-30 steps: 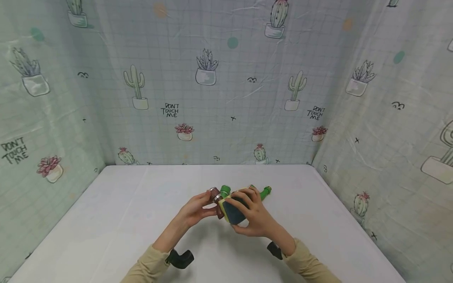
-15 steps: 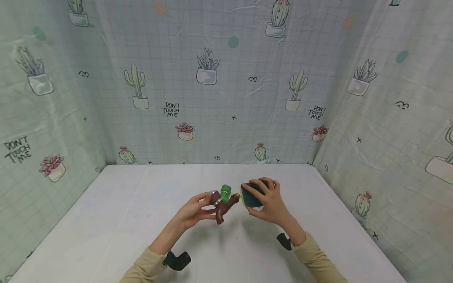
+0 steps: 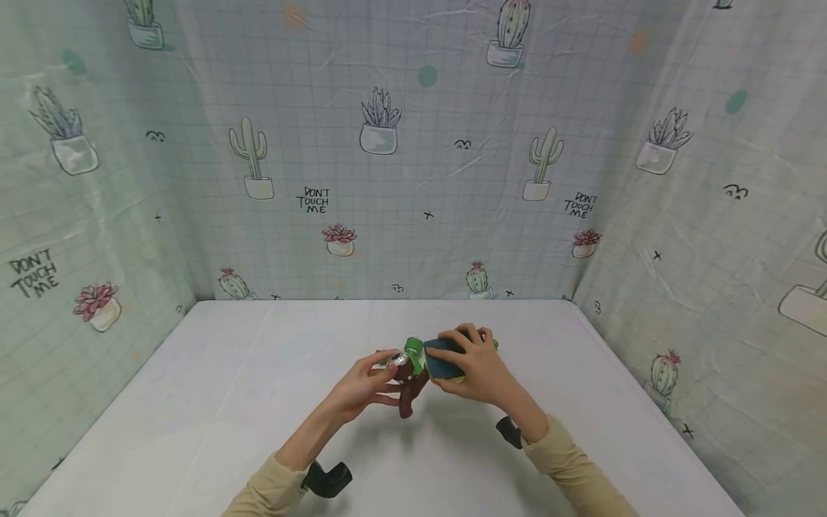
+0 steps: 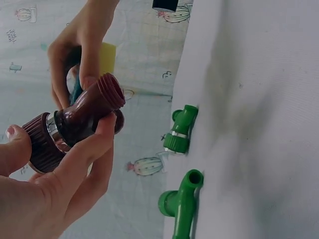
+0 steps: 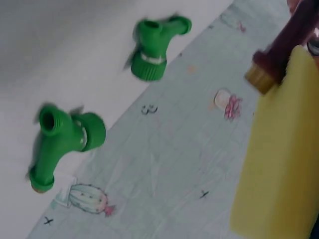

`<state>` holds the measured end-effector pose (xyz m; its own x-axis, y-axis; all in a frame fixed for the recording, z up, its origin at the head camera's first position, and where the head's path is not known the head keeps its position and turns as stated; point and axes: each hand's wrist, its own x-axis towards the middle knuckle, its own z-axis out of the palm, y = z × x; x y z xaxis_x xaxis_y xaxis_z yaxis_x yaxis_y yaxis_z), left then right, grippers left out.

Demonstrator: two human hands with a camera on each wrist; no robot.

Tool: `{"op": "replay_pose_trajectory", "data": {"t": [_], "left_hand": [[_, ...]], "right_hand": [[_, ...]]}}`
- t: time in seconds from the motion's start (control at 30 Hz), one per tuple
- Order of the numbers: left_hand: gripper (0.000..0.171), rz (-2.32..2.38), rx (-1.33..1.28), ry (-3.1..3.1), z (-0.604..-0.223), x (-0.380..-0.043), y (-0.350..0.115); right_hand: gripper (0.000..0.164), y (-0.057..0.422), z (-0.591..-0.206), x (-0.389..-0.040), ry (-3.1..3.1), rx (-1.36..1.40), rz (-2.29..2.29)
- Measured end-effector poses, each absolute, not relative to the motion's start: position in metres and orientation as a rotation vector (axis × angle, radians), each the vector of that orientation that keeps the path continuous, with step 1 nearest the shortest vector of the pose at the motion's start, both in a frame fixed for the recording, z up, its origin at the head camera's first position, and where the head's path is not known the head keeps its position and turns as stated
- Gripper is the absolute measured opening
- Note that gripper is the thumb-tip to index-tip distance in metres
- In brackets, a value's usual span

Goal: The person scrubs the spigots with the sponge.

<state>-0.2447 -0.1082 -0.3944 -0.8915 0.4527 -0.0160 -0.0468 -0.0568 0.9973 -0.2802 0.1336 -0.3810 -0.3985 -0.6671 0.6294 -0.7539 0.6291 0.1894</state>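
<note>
At its knob [image 4: 42,143] (ribbed) — left hand [image 4: 60,189] grips brown tap [image 4: 85,113]

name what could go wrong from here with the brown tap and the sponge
The left hand holds the brown tap above the table, so a loosened grip could drop it.
The right hand holds the sponge close to the tap's brass-coloured end; rubbing there might snag the sponge.
Two green taps lie on the table nearby and could get knocked.
</note>
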Motion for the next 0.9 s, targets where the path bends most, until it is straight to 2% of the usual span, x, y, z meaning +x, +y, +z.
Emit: {"op": "replay_pose_trajectory", "data": {"t": [0.2,0.5,0.67,0.9], "left_hand": [[0.060,2.102,0.335,1.833,-0.392,-0.244,-0.108],[0.056,2.224,0.356,1.764,-0.395,-0.249,-0.107],[0.060,2.292,0.278,1.776,-0.398,-0.249,-0.107],[0.045,2.321,0.192,1.789,-0.403,-0.250,-0.108]], "right_hand": [[0.050,0.140,-0.378,-0.284,-2.185,0.938,0.361],[0.048,0.109,-0.391,-0.257,-2.265,0.982,0.662],[0.049,0.108,-0.398,-0.244,-2.252,1.113,0.677],[0.049,0.114,-0.395,-0.237,-2.164,1.317,0.685]]}}
